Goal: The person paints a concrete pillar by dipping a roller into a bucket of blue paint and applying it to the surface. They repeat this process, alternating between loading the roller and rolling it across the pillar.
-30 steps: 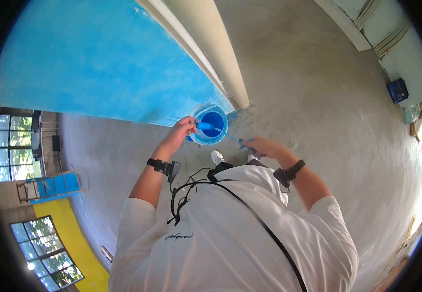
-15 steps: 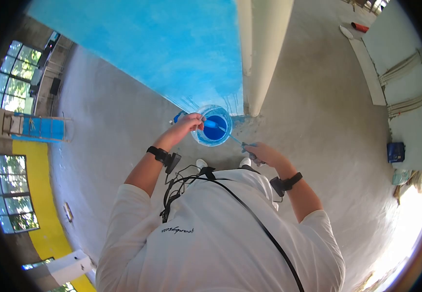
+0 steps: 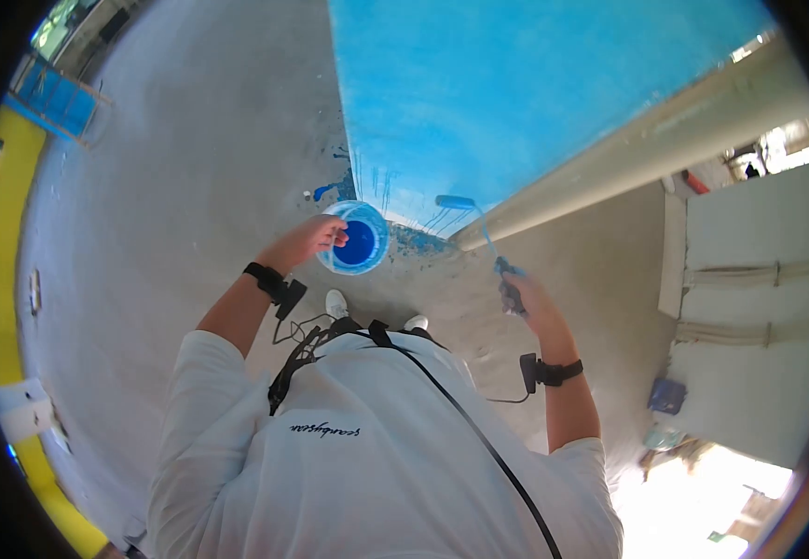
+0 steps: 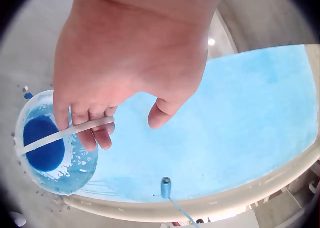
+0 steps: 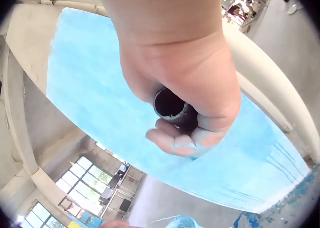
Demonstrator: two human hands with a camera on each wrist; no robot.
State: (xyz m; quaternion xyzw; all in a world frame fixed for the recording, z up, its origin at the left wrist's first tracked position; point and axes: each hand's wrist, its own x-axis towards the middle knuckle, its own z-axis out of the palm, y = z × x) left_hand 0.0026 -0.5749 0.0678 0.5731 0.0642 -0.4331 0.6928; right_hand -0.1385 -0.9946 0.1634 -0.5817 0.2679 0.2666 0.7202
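From where I stand, the paint roller is to the right of the bucket, its blue sleeve in front of the lower blue wall; whether the two touch, I cannot tell. The sleeve lies ahead of the right hand and over toward the bucket's side, its long axis running roughly crosswise, while the thin rod slopes back from its right end to the dark handle. The right hand is the nearer one: its grip is closed round that handle, fingers wrapped about it. The left hand is at the bucket's left rim, well apart from the roller, its grip hooked round the pale bail, fingers bent over it.

The bucket stands upright on the floor, with deep blue paint inside and lighter smears on its wall. Behind and to the right of it runs a pale pipe along the edge of the blue wall. In front of the bucket, on the person's side, are the white shoes.

I count one roller, one bucket, one bail, one pipe beside the blue wall, two shoes and two hands.
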